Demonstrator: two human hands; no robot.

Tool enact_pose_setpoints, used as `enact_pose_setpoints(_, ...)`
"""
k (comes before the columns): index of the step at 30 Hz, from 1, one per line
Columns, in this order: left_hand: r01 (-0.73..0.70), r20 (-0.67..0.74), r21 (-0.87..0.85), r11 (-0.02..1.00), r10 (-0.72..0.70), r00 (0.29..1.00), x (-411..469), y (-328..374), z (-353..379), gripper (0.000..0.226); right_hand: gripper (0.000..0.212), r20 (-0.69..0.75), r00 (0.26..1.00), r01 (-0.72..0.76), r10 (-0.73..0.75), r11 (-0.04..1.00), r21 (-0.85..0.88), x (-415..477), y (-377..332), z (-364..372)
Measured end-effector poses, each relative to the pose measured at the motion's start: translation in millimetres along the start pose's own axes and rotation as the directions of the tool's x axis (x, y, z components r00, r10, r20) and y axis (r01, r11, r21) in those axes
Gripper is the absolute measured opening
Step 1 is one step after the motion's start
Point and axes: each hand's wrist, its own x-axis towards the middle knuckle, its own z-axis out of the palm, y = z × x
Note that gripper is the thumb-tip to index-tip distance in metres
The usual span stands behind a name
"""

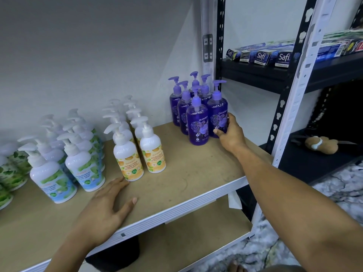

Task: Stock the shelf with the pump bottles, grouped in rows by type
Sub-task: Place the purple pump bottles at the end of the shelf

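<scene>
Your right hand [228, 134] was clamped on the lower body of a purple bottle [217, 108], thumb across the front and fingers wrapped round its far side, where they were hidden. That bottle stood upright, long axis vertical and pump pointing right, at the front right corner of the purple group [185, 110]. It touched its front neighbour on the left, and the white post [294, 95] stood to its right. Your thumb covered its base, so I could not tell whether it sat on the shelf board [196, 173] or was just lifted. Left of the held bottle, well apart, two rows of orange-label bottles [153, 154] ran front to back, with mint-label bottles [84, 169] further left. Your left hand [107, 201] lay flat and relaxed on the board, far to the bottle's left, fingertips at the base of the nearest orange-label one. The rear purple bottles were mostly masked by the front ones, and the leftmost green-label bottles [7, 173] were cut off by the frame edge.
</scene>
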Motion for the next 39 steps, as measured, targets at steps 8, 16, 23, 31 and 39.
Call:
enact_pose_setpoints(8, 0.010, 0.001, 0.006, 1.000, -0.010, 1.000, 0.8, -1.8, 1.3, 0.079, 0.067, -0.140, 0.990, 0.010, -0.018, 0.998, -0.059, -20.2, -4.8, 2.5)
enact_pose_setpoints(16, -0.002, 0.009, 0.004, 1.000, 0.002, 1.000, 2.8, -4.6, 2.0, 0.088, 0.066, -0.152, 0.975, 0.149, -0.161, 0.985, -0.092, -42.9, -22.2, 28.6)
enact_pose_setpoints(23, -0.014, 0.002, -0.005, 1.000, 0.014, 1.000, 2.6, -4.4, 1.7, 0.084, 0.074, -0.120, 0.986, 0.092, -0.116, 0.977, -0.191, -37.2, -27.1, 60.1)
enact_pose_setpoints(31, -0.010, 0.002, -0.009, 1.000, 0.010, 1.000, 2.3, -3.6, 1.3, 0.083, 0.069, -0.156, 0.981, 0.075, -0.115, 0.967, -0.245, -33.1, -22.9, 63.0)
enact_pose_setpoints(39, -0.002, 0.009, -0.001, 1.000, 0.002, 1.000, 2.8, -5.1, 1.2, 0.088, 0.044, -0.414, 0.891, 0.150, -0.185, 0.982, -0.116, -35.7, -24.6, 40.4)
